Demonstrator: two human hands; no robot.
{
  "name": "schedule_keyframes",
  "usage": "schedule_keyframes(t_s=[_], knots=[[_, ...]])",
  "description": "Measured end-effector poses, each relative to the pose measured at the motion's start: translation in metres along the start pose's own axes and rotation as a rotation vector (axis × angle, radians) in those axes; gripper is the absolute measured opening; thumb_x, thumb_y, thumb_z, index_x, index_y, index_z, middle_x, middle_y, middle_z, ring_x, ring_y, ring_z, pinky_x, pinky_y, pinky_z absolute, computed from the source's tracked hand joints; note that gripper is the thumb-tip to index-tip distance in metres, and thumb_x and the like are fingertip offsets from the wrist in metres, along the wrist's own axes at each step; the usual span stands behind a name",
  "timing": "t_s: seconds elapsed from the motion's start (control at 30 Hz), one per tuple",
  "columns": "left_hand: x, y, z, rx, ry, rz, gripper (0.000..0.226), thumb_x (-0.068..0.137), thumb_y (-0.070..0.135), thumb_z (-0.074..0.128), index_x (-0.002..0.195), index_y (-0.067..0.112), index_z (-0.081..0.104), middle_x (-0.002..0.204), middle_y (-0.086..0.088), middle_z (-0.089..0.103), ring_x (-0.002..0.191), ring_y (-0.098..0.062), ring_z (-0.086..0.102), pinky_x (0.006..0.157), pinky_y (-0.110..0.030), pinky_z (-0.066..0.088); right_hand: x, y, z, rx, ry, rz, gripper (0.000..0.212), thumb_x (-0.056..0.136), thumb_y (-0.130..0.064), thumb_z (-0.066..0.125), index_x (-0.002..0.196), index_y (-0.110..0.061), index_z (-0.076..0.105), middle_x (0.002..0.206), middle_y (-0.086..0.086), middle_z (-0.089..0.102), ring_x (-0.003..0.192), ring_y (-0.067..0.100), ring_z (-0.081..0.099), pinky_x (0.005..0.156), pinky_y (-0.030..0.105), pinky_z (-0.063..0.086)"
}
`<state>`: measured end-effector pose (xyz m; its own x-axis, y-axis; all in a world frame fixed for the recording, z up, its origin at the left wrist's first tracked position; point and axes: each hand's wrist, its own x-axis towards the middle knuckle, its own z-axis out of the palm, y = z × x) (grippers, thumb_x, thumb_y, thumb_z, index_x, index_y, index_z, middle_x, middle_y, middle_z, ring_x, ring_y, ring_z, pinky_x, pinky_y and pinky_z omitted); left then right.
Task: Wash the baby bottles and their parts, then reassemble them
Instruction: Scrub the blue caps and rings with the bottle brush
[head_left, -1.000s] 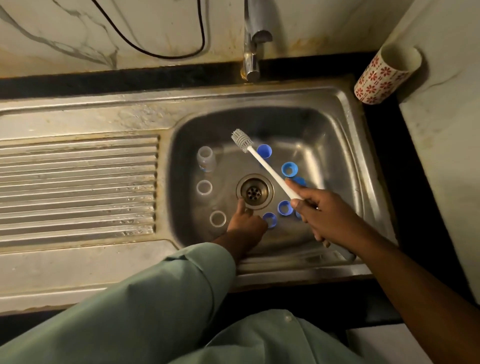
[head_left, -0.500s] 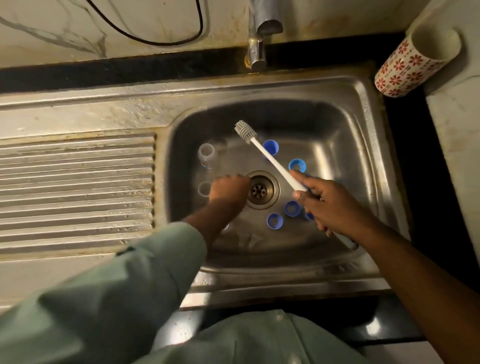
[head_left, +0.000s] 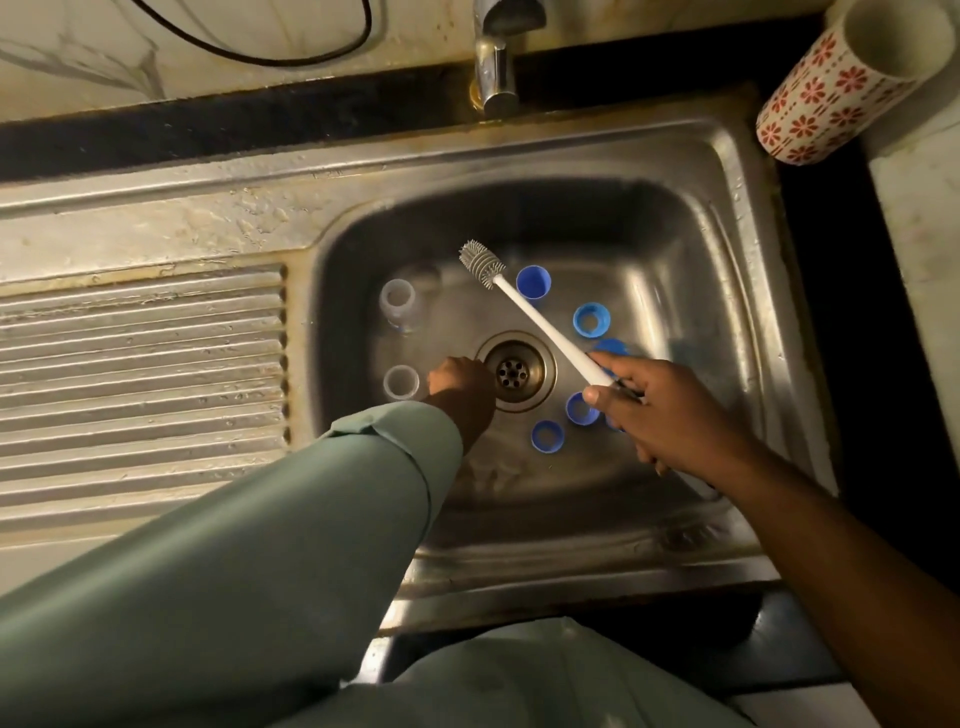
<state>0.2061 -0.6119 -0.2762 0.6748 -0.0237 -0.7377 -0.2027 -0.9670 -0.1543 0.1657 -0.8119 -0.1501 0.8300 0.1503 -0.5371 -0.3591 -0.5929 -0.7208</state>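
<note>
Two clear baby bottles stand open-mouthed in the steel sink (head_left: 727, 249): one at the back left (head_left: 397, 306), one nearer (head_left: 401, 383). My left hand (head_left: 460, 387) is low in the basin between that nearer bottle and the drain (head_left: 514, 371), fingers curled downward; whether it holds anything is hidden. My right hand (head_left: 670, 415) grips the handle of a white bottle brush (head_left: 535, 317), bristle head up and to the left. Several blue caps and rings lie right of the drain, among them a cap (head_left: 533, 281), a ring (head_left: 591, 318) and another cap (head_left: 547, 435).
The tap (head_left: 496, 57) stands behind the basin. A ribbed drainboard (head_left: 140, 374) lies to the left. A white cup with red flowers (head_left: 831, 88) lies tipped at the back right corner. A black cable (head_left: 260, 52) runs along the wall.
My left hand moved from the front of the basin, near a blue cap, leftward past the drain toward the clear bottles. My sleeve now covers a third bottle. The right hand kept the brush steady.
</note>
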Motion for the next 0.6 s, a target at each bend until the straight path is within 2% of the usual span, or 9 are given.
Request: schedule_keyframes(t_s=[0.13, 0.23, 0.3, 0.33, 0.4, 0.47, 0.53, 0.6], knots=[[-0.003, 0.001, 0.000, -0.006, 0.019, 0.026, 0.035, 0.098, 0.012, 0.050, 0.133, 0.014, 0.058, 0.133, -0.008, 0.061, 0.122, -0.029, 0.060, 0.090, -0.037, 0.051, -0.007, 0.003, -0.005, -0.015, 0.027, -0.001, 0.041, 0.094, -0.027, 0.059, 0.133, -0.037, 0.052, 0.065, 0.003, 0.060, 0.036, 0.010, 0.047, 0.036, 0.025, 0.043], [-0.016, -0.002, -0.023, -0.207, 0.145, 0.019, 0.032, 0.098, 0.011, 0.052, 0.129, 0.012, 0.059, 0.126, -0.010, 0.064, 0.116, -0.031, 0.063, 0.086, -0.037, 0.051, -0.014, 0.004, -0.010, -0.015, 0.036, 0.002, 0.042, 0.094, -0.027, 0.060, 0.134, -0.035, 0.052, 0.064, 0.000, 0.059, 0.036, 0.011, 0.047, 0.036, 0.025, 0.041], [-0.029, -0.013, -0.044, -0.523, 0.213, -0.015, 0.024, 0.096, 0.014, 0.056, 0.120, 0.010, 0.058, 0.116, -0.014, 0.066, 0.104, -0.034, 0.067, 0.083, -0.036, 0.054, -0.022, 0.002, -0.016, -0.026, 0.037, 0.005, 0.042, 0.094, -0.027, 0.059, 0.135, -0.034, 0.052, 0.066, -0.001, 0.059, 0.037, 0.010, 0.046, 0.036, 0.024, 0.041], [-0.038, -0.020, -0.052, -0.763, 0.216, -0.041, 0.024, 0.095, 0.015, 0.058, 0.117, 0.008, 0.058, 0.110, -0.015, 0.067, 0.097, -0.036, 0.069, 0.082, -0.040, 0.058, -0.026, 0.001, -0.019, -0.043, 0.033, 0.001, 0.043, 0.094, -0.028, 0.059, 0.136, -0.035, 0.052, 0.068, 0.001, 0.059, 0.037, 0.009, 0.046, 0.037, 0.023, 0.041], [-0.059, -0.035, -0.061, -1.318, 0.198, -0.083, 0.022, 0.096, 0.017, 0.060, 0.114, 0.005, 0.057, 0.102, -0.019, 0.070, 0.080, -0.037, 0.073, 0.068, -0.046, 0.062, -0.037, -0.004, -0.026, -0.073, 0.026, -0.031, 0.043, 0.094, -0.030, 0.058, 0.136, -0.037, 0.052, 0.070, 0.001, 0.062, 0.037, 0.006, 0.047, 0.038, 0.020, 0.040], [-0.088, -0.046, -0.062, -1.800, 0.125, -0.115, 0.010, 0.100, 0.019, 0.057, 0.107, 0.012, 0.056, 0.101, -0.019, 0.068, 0.064, -0.034, 0.072, 0.052, -0.041, 0.059, -0.051, -0.012, -0.031, -0.105, 0.017, -0.100, 0.041, 0.093, -0.028, 0.059, 0.133, -0.037, 0.055, 0.064, -0.007, 0.063, 0.039, 0.002, 0.049, 0.041, 0.013, 0.038], [-0.101, -0.051, -0.060, -2.051, 0.110, -0.101, 0.004, 0.103, 0.018, 0.054, 0.102, 0.016, 0.051, 0.103, -0.018, 0.065, 0.063, -0.031, 0.073, 0.051, -0.039, 0.059, -0.060, -0.018, -0.034, -0.161, 0.008, -0.152, 0.040, 0.092, -0.026, 0.062, 0.131, -0.034, 0.058, 0.057, -0.024, 0.060, 0.046, -0.006, 0.053, 0.043, 0.007, 0.037], [-0.111, -0.056, -0.058, -2.226, 0.161, -0.026, 0.010, 0.103, 0.014, 0.055, 0.096, 0.016, 0.047, 0.100, -0.018, 0.065, 0.073, -0.032, 0.074, 0.054, -0.041, 0.060, -0.071, -0.025, -0.033, -0.191, -0.011, -0.187, 0.039, 0.092, -0.023, 0.063, 0.129, -0.032, 0.059, 0.054, -0.032, 0.056, 0.048, -0.012, 0.054, 0.045, 0.004, 0.037]])
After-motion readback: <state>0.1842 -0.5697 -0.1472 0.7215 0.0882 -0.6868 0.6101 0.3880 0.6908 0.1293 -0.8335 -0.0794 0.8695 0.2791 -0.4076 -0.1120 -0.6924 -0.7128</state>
